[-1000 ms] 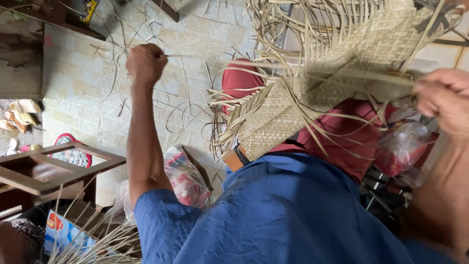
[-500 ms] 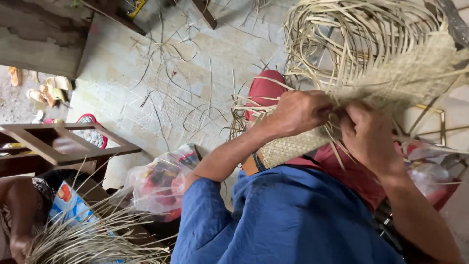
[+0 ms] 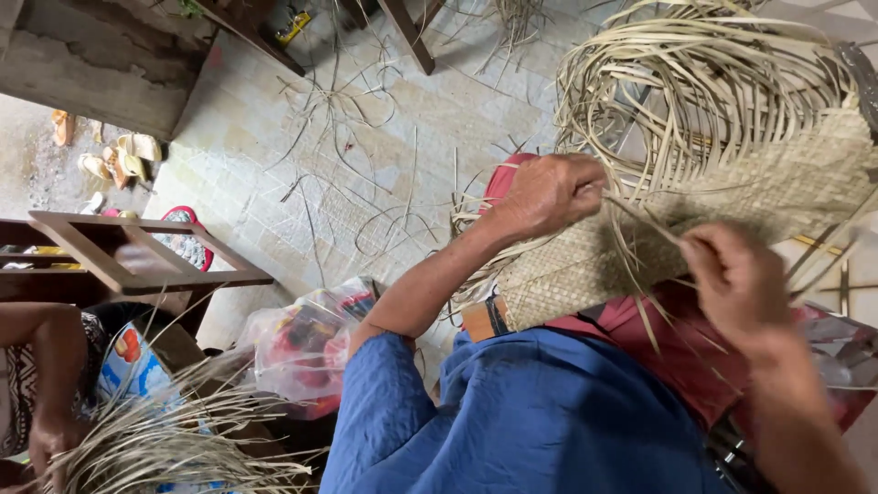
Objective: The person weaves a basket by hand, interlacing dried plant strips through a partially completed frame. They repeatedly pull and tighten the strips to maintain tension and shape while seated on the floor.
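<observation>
Presently, the woven mat (image 3: 732,220) occupies the right half of the frame, its long axis running from lower centre up toward the upper right edge, with loose strands (image 3: 695,82) arching off its upper edge. Left hand (image 3: 549,194) is closed, pinching a strand at the mat's upper border. Right hand (image 3: 736,284) is curled around strands at the lower border. A plastic bag (image 3: 302,343) lies lower left.

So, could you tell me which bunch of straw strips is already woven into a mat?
The one under the person's left hand and right hand: the woven mat. The bundle at lower left is loose.
</observation>
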